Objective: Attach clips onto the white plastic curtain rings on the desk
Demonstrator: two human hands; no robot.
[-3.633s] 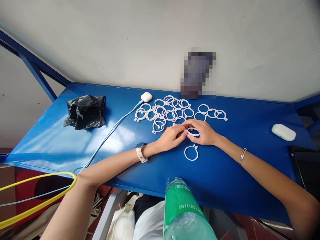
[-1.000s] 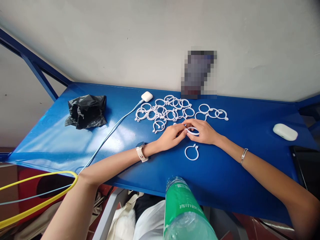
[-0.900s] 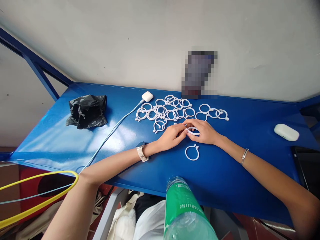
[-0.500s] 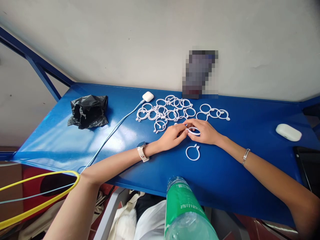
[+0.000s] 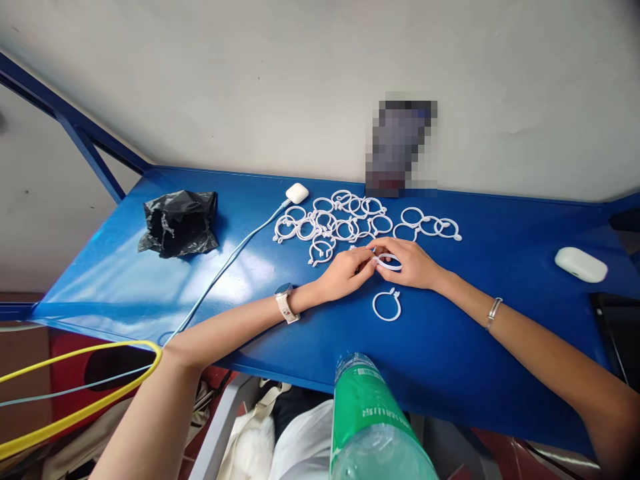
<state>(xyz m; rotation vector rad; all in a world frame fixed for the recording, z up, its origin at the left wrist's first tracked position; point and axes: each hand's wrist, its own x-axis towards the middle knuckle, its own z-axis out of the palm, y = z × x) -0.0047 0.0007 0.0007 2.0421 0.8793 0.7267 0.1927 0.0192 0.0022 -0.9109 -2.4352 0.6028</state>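
Both my hands meet over the blue table around one white plastic curtain ring [image 5: 389,267]. My left hand [image 5: 345,275], fingers closed, pinches the ring's left end, where the small eyelet would be; the fingertips hide that part. Wrapped about the ring's far and right side is my right hand [image 5: 411,263], its fingers curled in. Just below the hands a single loose white ring [image 5: 399,315] lies flat, its clip end pointing up. Behind the hands spreads a pile of similar white rings [image 5: 345,230], several overlapping, with a few more rings [image 5: 412,209] to the right.
A crumpled black plastic bag [image 5: 183,247] lies on the table's [image 5: 240,327] left. A white charger [image 5: 297,193] with a pale cable stands at the back. At right are a white earbud case [image 5: 581,265] and a dark device [image 5: 617,333]. A green-labelled bottle [image 5: 373,407] is at the front edge.
The whole view shifts very slightly. Both hands keep the same hold on the ring, and nothing on the table has visibly moved.
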